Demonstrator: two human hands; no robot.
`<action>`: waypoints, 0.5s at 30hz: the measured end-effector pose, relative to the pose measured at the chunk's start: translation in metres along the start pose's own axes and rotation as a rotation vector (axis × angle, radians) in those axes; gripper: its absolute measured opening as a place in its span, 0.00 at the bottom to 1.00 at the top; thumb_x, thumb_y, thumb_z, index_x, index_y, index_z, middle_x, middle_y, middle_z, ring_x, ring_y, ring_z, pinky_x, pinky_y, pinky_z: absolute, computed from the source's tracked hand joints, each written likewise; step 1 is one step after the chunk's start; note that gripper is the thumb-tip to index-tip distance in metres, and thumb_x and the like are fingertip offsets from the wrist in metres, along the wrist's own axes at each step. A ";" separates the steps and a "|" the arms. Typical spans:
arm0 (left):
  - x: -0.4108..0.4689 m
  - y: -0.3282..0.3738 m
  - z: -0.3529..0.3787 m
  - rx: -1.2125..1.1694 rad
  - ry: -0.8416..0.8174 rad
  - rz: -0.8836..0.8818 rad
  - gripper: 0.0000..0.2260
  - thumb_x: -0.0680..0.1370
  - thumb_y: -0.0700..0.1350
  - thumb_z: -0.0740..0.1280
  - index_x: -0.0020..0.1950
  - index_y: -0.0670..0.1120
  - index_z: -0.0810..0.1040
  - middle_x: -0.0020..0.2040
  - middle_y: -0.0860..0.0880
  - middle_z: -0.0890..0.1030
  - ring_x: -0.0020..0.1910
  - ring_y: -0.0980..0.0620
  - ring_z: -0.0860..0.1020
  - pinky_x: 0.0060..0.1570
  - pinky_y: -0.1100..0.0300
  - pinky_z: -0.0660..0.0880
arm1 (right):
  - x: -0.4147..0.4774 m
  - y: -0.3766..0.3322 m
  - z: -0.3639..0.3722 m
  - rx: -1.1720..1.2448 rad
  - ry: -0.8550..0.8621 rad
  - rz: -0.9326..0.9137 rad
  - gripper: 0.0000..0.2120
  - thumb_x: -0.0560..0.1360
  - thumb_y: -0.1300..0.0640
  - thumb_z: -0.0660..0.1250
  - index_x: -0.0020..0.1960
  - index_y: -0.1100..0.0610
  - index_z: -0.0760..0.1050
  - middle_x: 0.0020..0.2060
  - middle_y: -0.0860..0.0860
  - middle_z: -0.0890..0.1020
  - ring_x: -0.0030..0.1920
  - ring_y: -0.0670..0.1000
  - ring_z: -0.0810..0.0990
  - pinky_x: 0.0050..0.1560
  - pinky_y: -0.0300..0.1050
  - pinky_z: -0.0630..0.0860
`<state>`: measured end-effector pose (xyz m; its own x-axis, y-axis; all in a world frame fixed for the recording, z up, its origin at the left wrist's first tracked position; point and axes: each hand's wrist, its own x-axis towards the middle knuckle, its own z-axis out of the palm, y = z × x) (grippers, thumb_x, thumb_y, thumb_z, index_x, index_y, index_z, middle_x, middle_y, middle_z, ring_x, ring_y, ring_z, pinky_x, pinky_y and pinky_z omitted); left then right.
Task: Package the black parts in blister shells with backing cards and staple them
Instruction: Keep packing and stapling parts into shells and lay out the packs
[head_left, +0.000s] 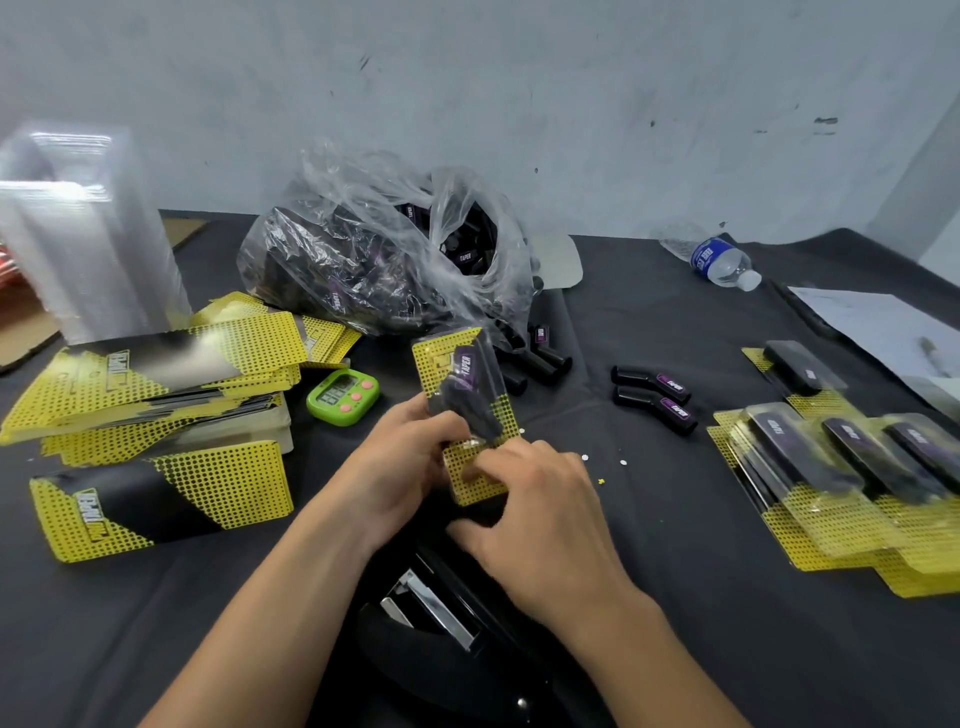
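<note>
Blister pack (464, 375) holding its black part is sitting mid-table, its long axis running near to far and its top end pointing far, slightly left. The left hand (410, 457) is gripping its left edge. The right hand (540, 514) is pinching its near end, over the stapler (441, 613).

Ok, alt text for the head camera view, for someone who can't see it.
The left hand and right hand grip a yellow-dotted blister pack holding a black part, by a black stapler on a dark table. Backing cards are stacked left, finished packs lie right, and a plastic bag of black parts sits behind.
</note>
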<state>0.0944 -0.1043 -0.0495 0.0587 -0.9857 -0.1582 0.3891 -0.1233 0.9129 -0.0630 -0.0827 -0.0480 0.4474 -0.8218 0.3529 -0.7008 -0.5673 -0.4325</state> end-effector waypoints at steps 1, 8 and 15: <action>0.001 0.000 -0.002 -0.004 -0.003 0.002 0.13 0.78 0.29 0.62 0.52 0.42 0.82 0.48 0.40 0.85 0.39 0.45 0.83 0.39 0.51 0.80 | 0.000 0.002 -0.001 0.117 0.018 0.080 0.11 0.67 0.45 0.78 0.45 0.47 0.80 0.43 0.41 0.79 0.48 0.43 0.75 0.52 0.38 0.71; -0.003 0.009 -0.006 -0.058 -0.093 -0.004 0.19 0.78 0.27 0.57 0.58 0.42 0.82 0.55 0.37 0.85 0.49 0.40 0.86 0.42 0.43 0.84 | 0.011 0.026 -0.003 0.734 -0.096 0.507 0.03 0.78 0.52 0.72 0.51 0.49 0.80 0.36 0.50 0.86 0.30 0.47 0.80 0.32 0.44 0.74; -0.005 0.006 -0.006 -0.041 -0.169 0.026 0.19 0.71 0.32 0.68 0.63 0.38 0.80 0.58 0.35 0.83 0.54 0.38 0.83 0.53 0.42 0.83 | 0.013 0.029 0.006 0.998 -0.051 0.577 0.13 0.78 0.69 0.69 0.40 0.57 0.85 0.32 0.55 0.84 0.29 0.49 0.80 0.27 0.39 0.73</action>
<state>0.1014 -0.0991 -0.0455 -0.0848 -0.9942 -0.0656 0.4271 -0.0958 0.8991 -0.0740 -0.1104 -0.0607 0.2414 -0.9610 -0.1350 -0.0670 0.1223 -0.9902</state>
